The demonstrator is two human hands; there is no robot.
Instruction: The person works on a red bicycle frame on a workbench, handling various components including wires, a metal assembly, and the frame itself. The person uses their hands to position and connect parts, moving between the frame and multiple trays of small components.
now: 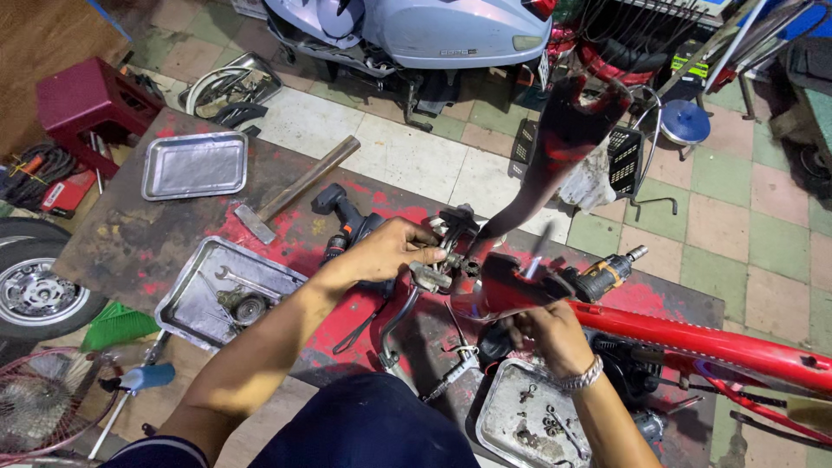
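Hands first, from the head camera, the only view we are getting. We are closing our left hand (pixel 386 251) around a small grey metal fitting (pixel 431 276), fingers curled tight on it, pressing it toward the end of the red frame (pixel 693 342), presumably so the two parts are lining up. Our right hand (pixel 546 334) is gripping the frame from underneath, just right of the fitting, fingers wrapped and steadying it so it is not rolling on the bench (pixel 130 234). A bracelet (pixel 581 379) is sitting on that wrist.

Above the right hand a dark red fork (pixel 568 130) is rising out of the frame, tilted away from us. Just beyond the right hand a drill (pixel 602 273) is lying within easy reach; another dark power tool (pixel 342 217) is lying just behind the left hand. A hammer (pixel 295 186) is resting further out to the left of that hand. Near the left forearm a tray (pixel 195 295) is holding a wrench (pixel 247 282) and loose parts, likely kept together so nothing is straying. Below the right wrist a second tray (pixel 498 407) is collecting small screws. An empty-looking tray (pixel 195 165) is lying well apart, far left. A scooter (pixel 416 35) is standing beyond the bench.
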